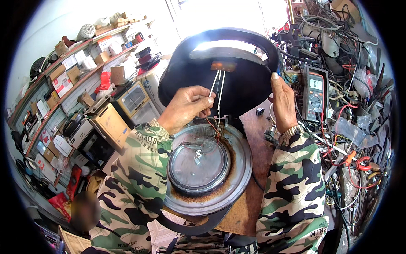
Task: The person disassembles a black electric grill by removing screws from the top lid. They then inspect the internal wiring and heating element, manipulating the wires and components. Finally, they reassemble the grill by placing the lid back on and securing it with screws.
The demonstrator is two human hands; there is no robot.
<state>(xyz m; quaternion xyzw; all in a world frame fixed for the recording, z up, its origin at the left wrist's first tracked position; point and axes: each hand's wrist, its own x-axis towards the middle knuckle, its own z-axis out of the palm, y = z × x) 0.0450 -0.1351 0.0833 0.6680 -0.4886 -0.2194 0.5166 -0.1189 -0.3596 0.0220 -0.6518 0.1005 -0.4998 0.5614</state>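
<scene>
My left hand [190, 106] pinches white wires [217, 86] that hang from a small copper-coloured board [223, 66] inside a raised black lid [186, 78]. My right hand [284, 101] grips the lid's right rim, thumb uppermost. Below and between my arms lies the open base of a round appliance [198, 169], its metal plate marked with rust in a ring. Thinner red and other wires run down into it from near my left fingers, by the hinge at the back. A black loop handle [192, 228] sticks out at the front of the base.
The appliance rests on a wooden board [234, 220]. At right are a multimeter [315, 95], red-handled pliers [363, 164] and dense heaps of cables and parts. Wall shelves [86, 44] with boxes run along the left, above several small appliances [111, 123].
</scene>
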